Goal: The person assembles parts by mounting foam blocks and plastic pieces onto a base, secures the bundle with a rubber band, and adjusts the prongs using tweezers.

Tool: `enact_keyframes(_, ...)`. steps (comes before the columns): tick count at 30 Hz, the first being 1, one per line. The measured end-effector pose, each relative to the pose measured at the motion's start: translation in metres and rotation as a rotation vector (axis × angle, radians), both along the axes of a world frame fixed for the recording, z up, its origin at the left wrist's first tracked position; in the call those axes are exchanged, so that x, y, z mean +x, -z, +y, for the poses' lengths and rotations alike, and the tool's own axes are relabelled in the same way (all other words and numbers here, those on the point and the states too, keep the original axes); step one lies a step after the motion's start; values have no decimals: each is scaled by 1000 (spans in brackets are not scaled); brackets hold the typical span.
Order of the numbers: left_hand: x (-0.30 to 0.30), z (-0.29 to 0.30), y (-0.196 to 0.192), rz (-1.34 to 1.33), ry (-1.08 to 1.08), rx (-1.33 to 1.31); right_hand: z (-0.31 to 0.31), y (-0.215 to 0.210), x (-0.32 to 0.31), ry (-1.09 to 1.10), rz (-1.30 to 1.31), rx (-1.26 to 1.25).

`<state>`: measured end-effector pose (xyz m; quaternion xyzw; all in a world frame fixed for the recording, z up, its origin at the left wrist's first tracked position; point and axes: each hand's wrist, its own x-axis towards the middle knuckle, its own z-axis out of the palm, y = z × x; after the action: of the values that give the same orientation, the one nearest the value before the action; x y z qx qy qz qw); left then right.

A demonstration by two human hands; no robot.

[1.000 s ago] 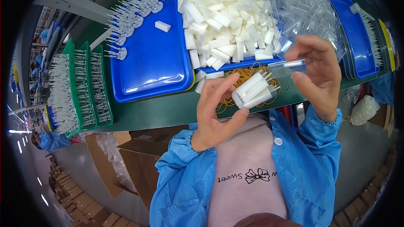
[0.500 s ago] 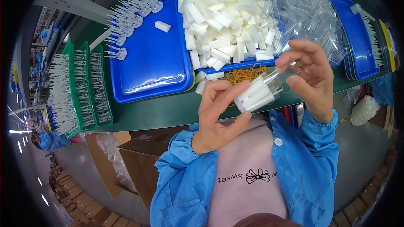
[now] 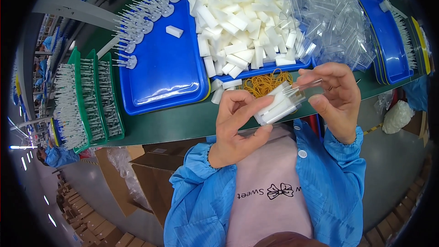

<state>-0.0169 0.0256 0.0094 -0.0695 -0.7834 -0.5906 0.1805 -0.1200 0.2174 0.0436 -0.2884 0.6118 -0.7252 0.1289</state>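
As left hand (image 3: pixel 235 129) holds bundle (image 3: pixel 280 105), rubber bands (image 3: pixel 259 84) partly hidden, white blocks (image 3: pixel 244 23) beyond

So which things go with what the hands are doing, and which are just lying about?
Seem to belong:
bundle of white pieces in the left hand
clear sleeve in the right hand
pile of white blocks
heap of clear plastic

Probably just lying about:
open cardboard box
crumpled clear plastic
white bundle on the right

Black printed lettering (image 3: pixel 250 194), upside down in view, on pale pink fabric shirt (image 3: pixel 270 217), flanking black line-drawn bow (image 3: pixel 280 191); right-hand part cut off by blue cloth jacket (image 3: pixel 334 183).
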Motion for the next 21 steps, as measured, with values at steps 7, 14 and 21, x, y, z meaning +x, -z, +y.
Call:
enact_keyframes(7, 0, -1, 2, 11, 94, 28, 3, -1, -4, -48, 11, 11)
enact_keyframes(14, -2, -4, 3, -16, 169, 48, 0, 0, -2, -15, 18, -49)
enact_keyframes(21, -4, -3, 6, 120, 76, -24, -6, 5, -1, -79, 93, -152)
